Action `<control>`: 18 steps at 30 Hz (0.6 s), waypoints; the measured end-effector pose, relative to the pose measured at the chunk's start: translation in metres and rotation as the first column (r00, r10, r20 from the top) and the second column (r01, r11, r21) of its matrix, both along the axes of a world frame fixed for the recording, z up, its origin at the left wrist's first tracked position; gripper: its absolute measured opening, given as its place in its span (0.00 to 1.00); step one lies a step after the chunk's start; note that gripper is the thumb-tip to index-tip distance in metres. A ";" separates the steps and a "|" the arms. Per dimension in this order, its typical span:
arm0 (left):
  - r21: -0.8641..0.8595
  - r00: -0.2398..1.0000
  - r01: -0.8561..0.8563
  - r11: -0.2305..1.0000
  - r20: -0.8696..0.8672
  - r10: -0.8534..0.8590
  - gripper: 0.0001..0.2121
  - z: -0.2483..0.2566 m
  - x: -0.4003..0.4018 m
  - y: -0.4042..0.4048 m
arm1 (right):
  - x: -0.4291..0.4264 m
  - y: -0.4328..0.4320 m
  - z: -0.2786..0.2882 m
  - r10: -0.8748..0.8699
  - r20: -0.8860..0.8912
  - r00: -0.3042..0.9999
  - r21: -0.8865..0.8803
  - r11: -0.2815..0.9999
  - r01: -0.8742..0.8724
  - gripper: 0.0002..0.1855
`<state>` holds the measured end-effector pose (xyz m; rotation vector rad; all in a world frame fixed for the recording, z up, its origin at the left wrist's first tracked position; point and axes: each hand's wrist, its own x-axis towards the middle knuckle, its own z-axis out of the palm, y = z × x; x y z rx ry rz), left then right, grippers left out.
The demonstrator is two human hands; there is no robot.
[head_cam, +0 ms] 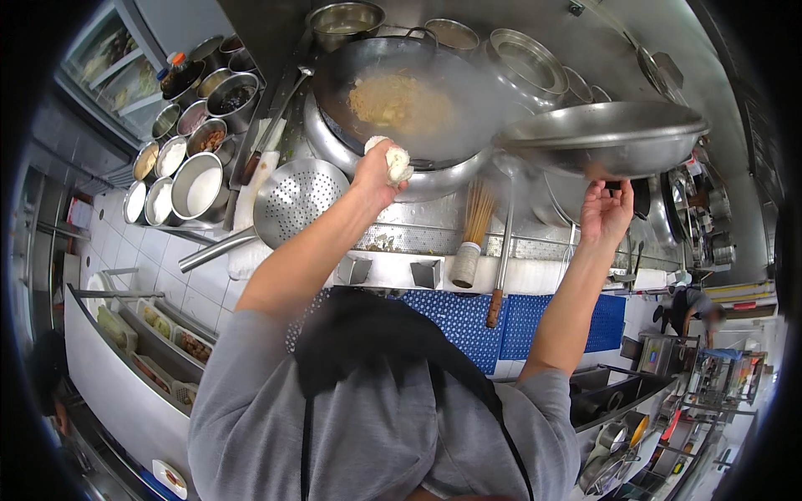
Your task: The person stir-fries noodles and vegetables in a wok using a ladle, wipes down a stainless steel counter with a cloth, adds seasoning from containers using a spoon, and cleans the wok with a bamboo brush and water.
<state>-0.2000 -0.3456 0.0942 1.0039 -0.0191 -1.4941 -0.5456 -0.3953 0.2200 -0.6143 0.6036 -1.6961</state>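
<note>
A folded white cloth (pixel 398 164) is gripped in my left hand (pixel 378 172), at the near rim of a large wok (pixel 338 69). Noodles (pixel 391 100) lie in the wok under rising steam. My right hand (pixel 606 210) is raised under a big domed metal lid (pixel 620 134), its fingers at a dark knob on the underside. The lid is held tilted to the right of the wok. Below the wok, a perforated metal strainer (pixel 301 197) rests at the left. A bamboo wok brush (pixel 474 232) and a ladle with a wooden handle (pixel 503 250) lie between my arms.
Metal pots of ingredients (pixel 199 185) crowd the left side, beside a long-handled wok spatula (pixel 276 122). Metal bowls (pixel 344 22) stand behind the wok. A counter with food containers (pixel 113 357) is at lower left. A person (pixel 689 307) bends over far right.
</note>
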 end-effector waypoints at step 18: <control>-0.243 0.591 0.801 0.546 0.179 -0.787 0.20 -0.059 -0.083 0.068 | -0.143 0.260 -0.062 -0.492 0.095 0.865 -0.042 0.866 0.498 0.20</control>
